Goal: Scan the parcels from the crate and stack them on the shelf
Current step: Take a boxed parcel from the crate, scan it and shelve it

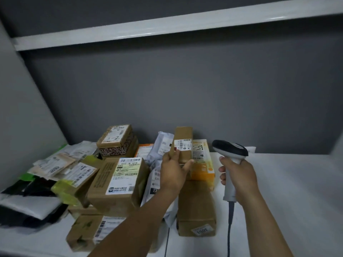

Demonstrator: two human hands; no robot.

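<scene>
Two bare forearms reach in from the bottom edge over a white shelf (289,191). The left hand (172,171) grasps a narrow brown box (182,138) by its lower end, thumb on the front face and fingers wrapped round the far edge, holding it upright above a pile of parcels. A white barcode label (183,145) on the box faces the camera. Just to the right, the right hand (239,179) is clenched round the handle of a white barcode scanner (230,151), its dark head level with the label; a grey cable (230,229) hangs from the handle. Beneath the held box lie an orange box (203,164) and a long brown carton (196,210). Left of them, a large labelled carton (118,182) tilts against other boxes, beside flat mailing bags (55,164). A second white shelf board (167,23) runs overhead.
</scene>
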